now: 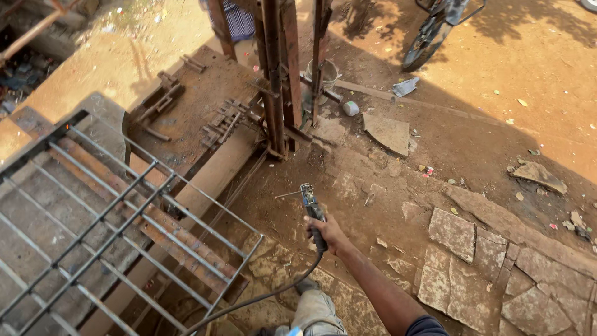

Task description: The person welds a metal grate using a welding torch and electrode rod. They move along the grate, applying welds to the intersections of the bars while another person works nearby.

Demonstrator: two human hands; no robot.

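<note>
Fingers wrapped tight round the black grip of the holder point(313, 214), fully closed, thumb on the near side. That's the right hand point(328, 234); arm comes in from bottom right, extended away from the body. My read: held out at arm's length to keep the hot end clear of the leg.

Holder's long axis runs near-upright in view, handle toward me, jaw end away, pointing at the posts point(278, 68). A thin rod point(287, 195) sticks out sideways from the jaw end, toward the grille point(118, 230), roughly square to the holder axis. Looks clamped at an angle so the tip can reach a joint sideways.

Cable point(261, 298) leaves the handle base, droops toward me and runs off under the grille edge. Slack, no pull on the wrist.

Holder sits over bare dirt and broken stone slabs point(491, 261), between the grille and the slabs, well short of the posts. Rod tip is touching nothing.

Grille lies flat, propped on a beam point(205, 180), likely as a work surface. Knee point(314, 308) right below the hand.

Left hand not in frame, so I can't tell its state.
</note>
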